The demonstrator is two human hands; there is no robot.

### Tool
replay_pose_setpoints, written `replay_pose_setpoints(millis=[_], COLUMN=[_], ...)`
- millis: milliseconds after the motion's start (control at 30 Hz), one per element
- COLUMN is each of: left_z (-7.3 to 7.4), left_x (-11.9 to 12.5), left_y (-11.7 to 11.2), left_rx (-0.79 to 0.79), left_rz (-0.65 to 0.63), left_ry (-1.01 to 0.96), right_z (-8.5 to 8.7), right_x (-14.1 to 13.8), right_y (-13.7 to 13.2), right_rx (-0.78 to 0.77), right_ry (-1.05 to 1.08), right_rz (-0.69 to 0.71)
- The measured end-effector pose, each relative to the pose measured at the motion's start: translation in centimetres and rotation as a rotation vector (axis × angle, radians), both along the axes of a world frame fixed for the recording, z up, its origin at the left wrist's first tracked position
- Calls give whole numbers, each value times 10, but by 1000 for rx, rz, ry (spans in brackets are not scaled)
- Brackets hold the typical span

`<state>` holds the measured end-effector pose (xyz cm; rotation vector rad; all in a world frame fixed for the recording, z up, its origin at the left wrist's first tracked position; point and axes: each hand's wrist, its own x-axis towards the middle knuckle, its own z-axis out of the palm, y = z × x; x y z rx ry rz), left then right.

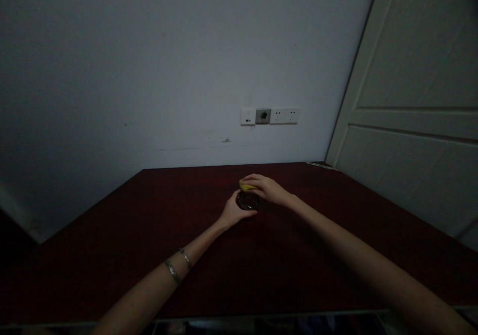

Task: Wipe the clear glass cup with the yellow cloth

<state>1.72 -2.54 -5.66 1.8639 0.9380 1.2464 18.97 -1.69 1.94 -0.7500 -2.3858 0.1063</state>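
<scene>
My left hand [236, 211] is wrapped around the side of a small, round, dark glass ashtray or bowl [248, 201] at the middle of the dark red table; its exact kind is hard to make out in the dim light. Above its far rim, my right hand [266, 187] grips a yellow cloth or sponge [246, 186], fingers on top and thumb beneath. The yellow piece is at the glass rim, and I cannot tell whether they touch. Two bracelets [178, 265] circle my left forearm.
The dark red table [179, 200] meets a pale wall [186, 66] at the back. Sockets and a switch panel [269, 116] sit on that wall. A light panelled door [414, 91] stands along the right side. A thin flat strip [321, 166] lies at the far right corner.
</scene>
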Motion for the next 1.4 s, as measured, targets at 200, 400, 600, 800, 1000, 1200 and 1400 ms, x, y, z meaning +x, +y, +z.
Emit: replay_pose_setpoints(millis=[200, 400, 600, 800, 1000, 1200, 1400], left_z=[3, 3, 0, 3, 6, 7, 6], left_x=[0, -2, -3, -1, 0, 0, 1], left_y=[-4, -5, -4, -7, -13, -10, -6], left_rx=[-6, -35, 2, 9, 63, 12, -20], left_rz=[2, 103, 143, 153, 135, 199, 274], left_ry=[-8, 38, 53, 79, 83, 54, -19], right_z=[-1, 2, 4, -7, -21, -30, -31], right_x=[-10, -4, 6, 18, 18, 15, 11], right_y=[-5, 6, 6, -4, -18, -33, -47], right_rx=[44, 36, 21, -15, -39, 1, 36], right_ry=[-149, -185, -185, -117, 30, 114, 70], right_rz=[66, 30, -11, -79, -152, -140, -162])
